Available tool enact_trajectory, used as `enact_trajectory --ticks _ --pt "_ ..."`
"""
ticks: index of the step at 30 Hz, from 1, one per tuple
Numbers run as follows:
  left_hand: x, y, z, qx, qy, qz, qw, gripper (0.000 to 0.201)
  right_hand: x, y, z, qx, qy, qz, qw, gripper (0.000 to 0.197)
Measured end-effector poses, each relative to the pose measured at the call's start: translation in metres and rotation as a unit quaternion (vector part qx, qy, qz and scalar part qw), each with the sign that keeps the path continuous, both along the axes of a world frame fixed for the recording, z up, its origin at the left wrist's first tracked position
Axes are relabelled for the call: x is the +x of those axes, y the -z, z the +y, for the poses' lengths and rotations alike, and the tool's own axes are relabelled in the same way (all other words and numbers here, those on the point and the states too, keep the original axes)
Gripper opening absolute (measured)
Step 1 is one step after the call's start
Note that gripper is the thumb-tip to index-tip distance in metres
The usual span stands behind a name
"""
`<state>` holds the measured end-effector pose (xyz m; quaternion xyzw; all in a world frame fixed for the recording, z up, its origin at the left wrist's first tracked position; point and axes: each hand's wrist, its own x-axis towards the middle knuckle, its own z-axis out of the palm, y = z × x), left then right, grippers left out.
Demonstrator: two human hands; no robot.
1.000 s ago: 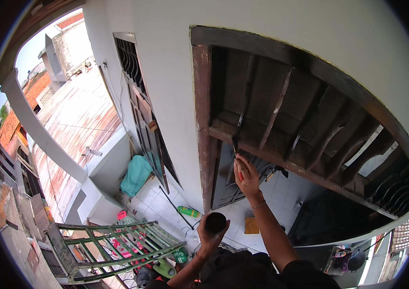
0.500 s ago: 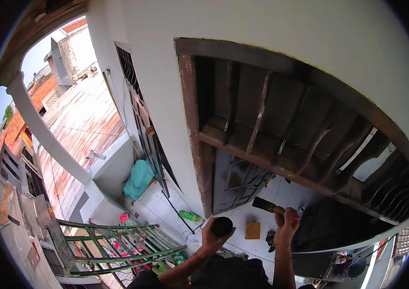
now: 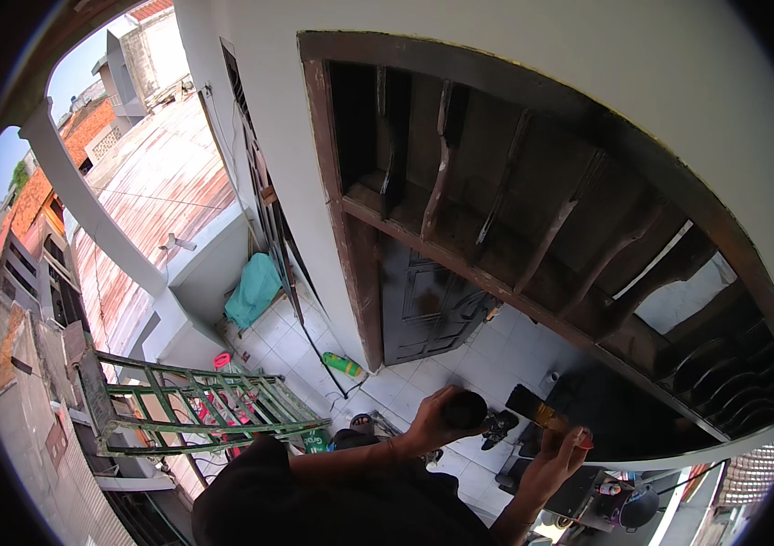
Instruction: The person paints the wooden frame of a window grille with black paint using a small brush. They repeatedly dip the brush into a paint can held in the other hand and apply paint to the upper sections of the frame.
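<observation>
My left hand [image 3: 426,425] is wrapped round a small dark cup [image 3: 465,410] whose round black top faces up; what is inside is too dark to make out. In my right hand [image 3: 556,461] is a paintbrush [image 3: 527,401], gripped by its handle, with the dark bristles pointing up and to the left towards the cup. A reddish end shows beside my fingers. Brush and cup are apart. Beyond both hands is a dark brown wooden frame [image 3: 487,276] with wavy upright slats, its paint worn in places and darker in others.
A green stepladder [image 3: 223,423] stands at the lower left. On the white tiled floor below are a green bottle [image 3: 342,365] and a teal cloth-covered bundle [image 3: 255,289]. A dark panelled door [image 3: 428,305] stands under the frame. Cookware [image 3: 637,510] sits at the lower right.
My view has shifted and turned to the right. Both hands have moved right, still holding the cup and the paintbrush. The slatted frame appears higher and further left.
</observation>
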<state>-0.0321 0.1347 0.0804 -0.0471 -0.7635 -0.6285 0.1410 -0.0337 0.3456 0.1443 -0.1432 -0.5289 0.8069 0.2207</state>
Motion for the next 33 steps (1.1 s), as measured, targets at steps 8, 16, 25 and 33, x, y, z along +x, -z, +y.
enact_trajectory --ticks 8,16,25,33 --pt "-0.004 -0.020 0.031 -0.015 -0.016 -0.037 0.999 0.065 0.016 -0.026 0.039 0.064 -0.035 0.017 0.997 0.043" --pt "0.005 -0.014 0.033 -0.067 -0.031 0.007 0.997 0.062 0.009 -0.037 0.024 0.137 -0.088 0.046 0.986 0.037" --pt "0.006 -0.020 0.038 -0.100 -0.061 0.064 0.991 0.063 0.007 -0.045 0.026 0.310 -0.139 0.164 0.926 0.021" --pt "0.018 -0.023 0.029 -0.109 -0.062 0.083 0.989 0.064 0.002 -0.060 0.001 0.377 -0.235 0.182 0.877 0.019"
